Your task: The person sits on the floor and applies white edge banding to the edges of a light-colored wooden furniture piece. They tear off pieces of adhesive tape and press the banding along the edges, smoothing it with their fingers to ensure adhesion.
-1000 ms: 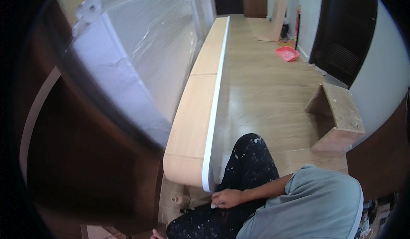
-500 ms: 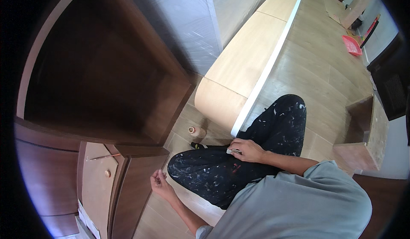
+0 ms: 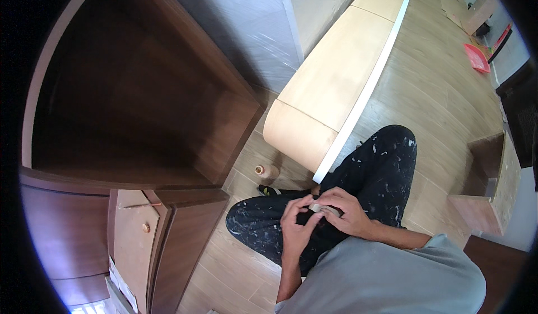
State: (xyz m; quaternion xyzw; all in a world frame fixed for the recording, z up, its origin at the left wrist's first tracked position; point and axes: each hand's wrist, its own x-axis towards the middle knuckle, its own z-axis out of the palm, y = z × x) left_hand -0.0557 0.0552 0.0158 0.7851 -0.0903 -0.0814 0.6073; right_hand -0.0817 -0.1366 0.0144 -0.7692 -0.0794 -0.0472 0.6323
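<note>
Over my lap, in dark paint-spattered trousers [image 3: 255, 224], both hands meet at a small pale grey piece [image 3: 320, 208]. It looks like a folded scrap or pad; its kind is unclear. My right hand [image 3: 348, 217] grips it between thumb and bent fingers. With thumb and fingertips closed in, my left hand [image 3: 297, 227] pinches its left side; fingers hide part of it. Past my knee, an uncapped bottle [image 3: 269, 171] of pinkish-tan stuff stands on the floor. A small round cap [image 3: 146, 227] and a thin brush [image 3: 141, 205] lie on a tan board [image 3: 130, 241] at the left.
A dark brown open cabinet [image 3: 224, 106] fills the left side. Ahead lies a long pale wood piece [image 3: 342, 56] with a white edge, beside plastic-wrapped furniture [image 3: 252, 22]. On the right are a wooden box [image 3: 476, 210] and a red dustpan [image 3: 477, 59] on the plank floor [image 3: 431, 106].
My left hand has come right from beside the cabinet to the pale grey piece in my right hand. The right hand has moved slightly right and down. The view has shifted a little.
</note>
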